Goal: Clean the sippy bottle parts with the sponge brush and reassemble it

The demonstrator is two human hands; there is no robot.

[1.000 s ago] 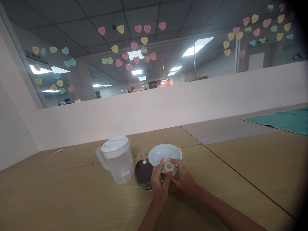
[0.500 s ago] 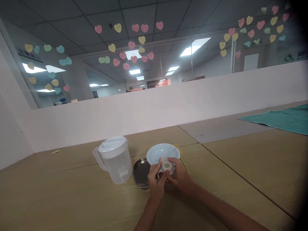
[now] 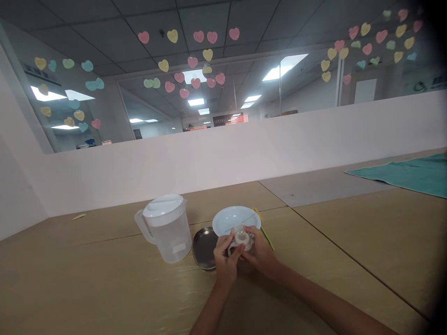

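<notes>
Between my two hands is a small clear cup with a white ring and a side handle (image 3: pixel 242 236). My left hand (image 3: pixel 225 260) grips its left side, thumb at the front. The fingers and thumb of my right hand (image 3: pixel 260 249) close round the right side. Just behind the cup lies a pale blue-white bowl (image 3: pixel 235 215), partly covered by the cup and fingers. A dark metal tray (image 3: pixel 203 249) rests left of my left hand. Behind my right hand, a thin yellow and green item (image 3: pixel 267 237) lies beside the bowl.
A clear plastic pitcher with a white lid (image 3: pixel 171 237) stands left of the metal tray. On the far right lies a teal cloth (image 3: pixel 415 173). A small flat piece (image 3: pixel 79 217) is at the back left. Behind the wooden table (image 3: pixel 104 279) rises a white wall with windows.
Both hands keep their hold on the cup and have barely moved. The whole view has shifted very slightly.
</notes>
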